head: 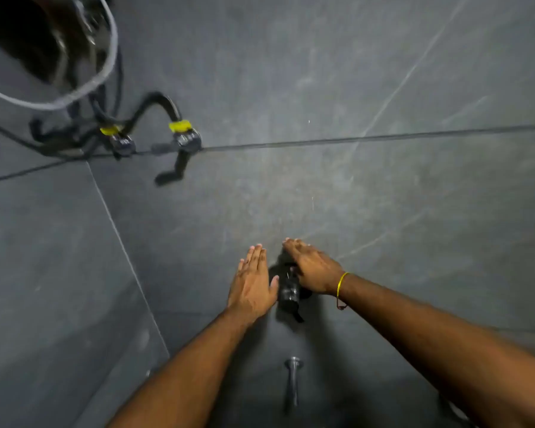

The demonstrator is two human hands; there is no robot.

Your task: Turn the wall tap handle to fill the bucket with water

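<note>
A dark wall tap handle (288, 291) sticks out of the grey tiled wall at lower centre. My left hand (252, 282) is flat with fingers together, just left of the handle, its thumb touching the handle's side. My right hand (311, 267) lies over the handle's upper right with fingers stretched toward the wall; a yellow thread circles that wrist. Neither hand is closed around the handle. Below it a dark spout (292, 383) juts from the wall. No bucket is in view.
At upper left two more valves with yellow tags (184, 135) (119, 140) sit on the wall with black hoses, and a grey hose loop (84, 84) hangs above them. A wall corner (127, 251) runs down the left side.
</note>
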